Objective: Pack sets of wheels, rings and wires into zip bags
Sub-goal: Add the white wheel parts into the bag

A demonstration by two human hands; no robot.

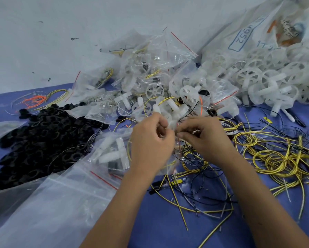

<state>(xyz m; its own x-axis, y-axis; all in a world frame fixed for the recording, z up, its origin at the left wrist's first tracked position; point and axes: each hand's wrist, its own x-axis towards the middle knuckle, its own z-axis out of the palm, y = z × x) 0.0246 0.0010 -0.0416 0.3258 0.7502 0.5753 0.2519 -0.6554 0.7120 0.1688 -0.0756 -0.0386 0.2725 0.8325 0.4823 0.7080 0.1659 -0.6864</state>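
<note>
My left hand (152, 140) and my right hand (202, 135) meet over the middle of the table, both pinching the top edge of a small clear zip bag (175, 145) that hangs between them. What the bag holds is mostly hidden by my fingers. Black rings (42, 136) lie in a big heap to the left. White plastic wheels (268, 79) are piled at the far right. Yellow and black wires (268, 158) sprawl over the right side.
Filled zip bags (150, 68) are heaped behind my hands. A stack of empty zip bags (60, 194) lies at the lower left, one filled bag (112, 151) on it. A large printed sack (257, 29) leans at the far right. The blue table cover (159, 230) shows near me.
</note>
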